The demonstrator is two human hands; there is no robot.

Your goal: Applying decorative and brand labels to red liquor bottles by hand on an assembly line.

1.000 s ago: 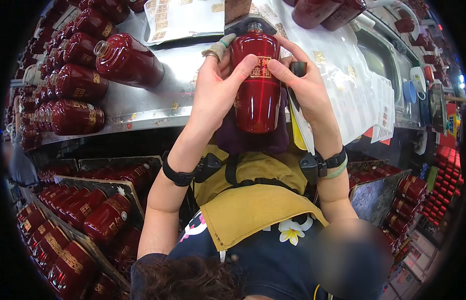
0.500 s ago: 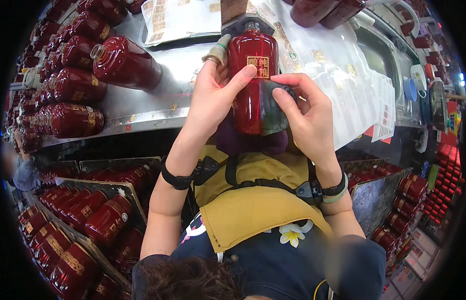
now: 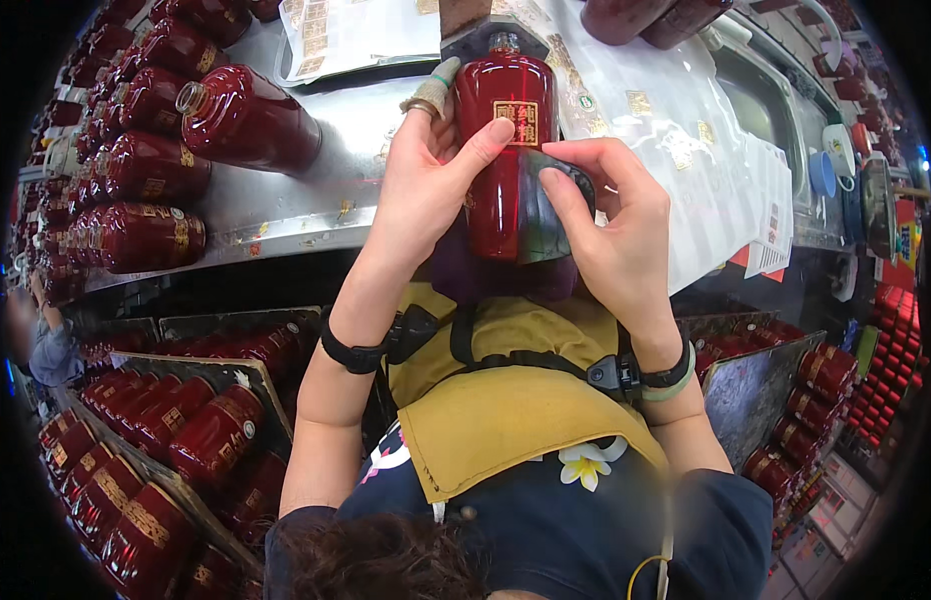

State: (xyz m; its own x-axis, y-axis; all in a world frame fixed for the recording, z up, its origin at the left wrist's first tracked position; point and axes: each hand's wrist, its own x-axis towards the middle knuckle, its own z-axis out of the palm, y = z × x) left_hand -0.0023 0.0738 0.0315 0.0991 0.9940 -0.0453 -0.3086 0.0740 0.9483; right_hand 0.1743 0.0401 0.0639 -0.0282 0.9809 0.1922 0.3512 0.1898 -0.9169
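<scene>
A glossy red bottle (image 3: 491, 85) with a gold square label (image 3: 517, 122) leans away from me at the table's front edge. My left hand (image 3: 423, 170) is closed around its left side, thumb on the label. A grey fabric finger cover with a green band (image 3: 433, 90) sits on one of its fingers. In my right hand (image 3: 623, 220), thumb and forefinger pinch a dark, smooth, curved piece (image 3: 546, 220) lying against the bottle's lower right side; its kind is unclear. The forefinger tip rests by the label's lower right corner. A purple cloth (image 3: 491, 280) is under the bottle's base.
Behind the bottle's neck stands a grey angled block (image 3: 466, 42). Transparent sheets with gold labels (image 3: 676, 150) cover the table to the right. Red bottles (image 3: 251, 120) crowd the left, and crates of bottles (image 3: 216, 435) flank me. Another person's sleeve (image 3: 56, 350) shows far left.
The bottle and both hands stay almost in place, with a very slight upward shift in view. My right thumb has slid a little up and left on the dark piece.
</scene>
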